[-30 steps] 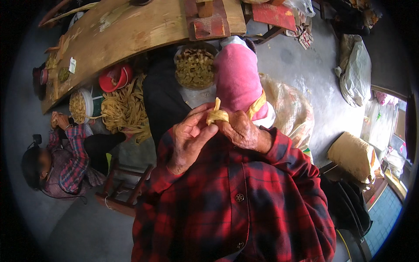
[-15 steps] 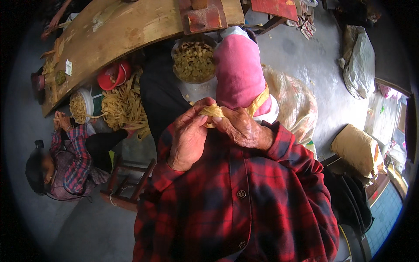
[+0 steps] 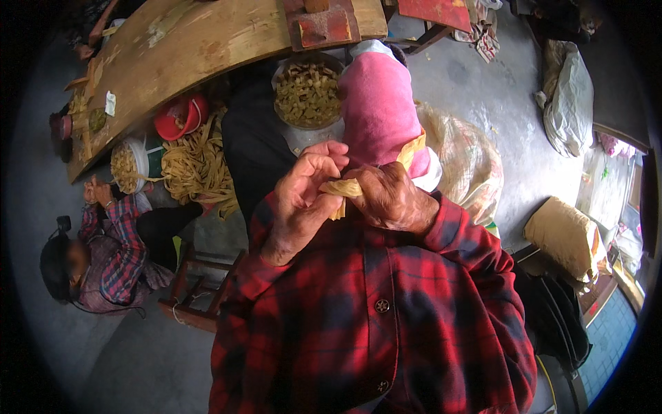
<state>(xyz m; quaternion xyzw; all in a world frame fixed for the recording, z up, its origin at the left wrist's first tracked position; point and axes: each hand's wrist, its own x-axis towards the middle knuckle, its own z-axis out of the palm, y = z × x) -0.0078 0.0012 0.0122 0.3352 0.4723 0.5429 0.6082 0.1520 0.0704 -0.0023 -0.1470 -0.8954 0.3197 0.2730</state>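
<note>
A folded pale yellow strip (image 3: 342, 187) is between my two hands above my lap. My left hand (image 3: 303, 203) has its upper fingers curled and lifted, with its thumb pressed to the strip. My right hand (image 3: 393, 201) is closed on the strip, and a longer length (image 3: 414, 146) rises behind it over a pink cloth covering (image 3: 372, 103). Beyond my hands is a round basin (image 3: 307, 93) of small cut pieces. To the left lie a pile of long strips (image 3: 189, 169), a red bucket (image 3: 169, 121) and a white tub (image 3: 141, 162) of pale pieces.
A long wooden board (image 3: 186, 34) spans the top left. Another person (image 3: 117, 248) sits at the left, hands together, beside a wooden stool (image 3: 193, 297). A woven sack (image 3: 458, 169) is right of the pink cloth; a plastic sack (image 3: 565, 103) and paper bag (image 3: 562, 238) lie farther right.
My left fingers have lifted off the folded strip and moved upward. The fold has shifted slightly, with a short piece now hanging below it. My right hand stays closed on it.
</note>
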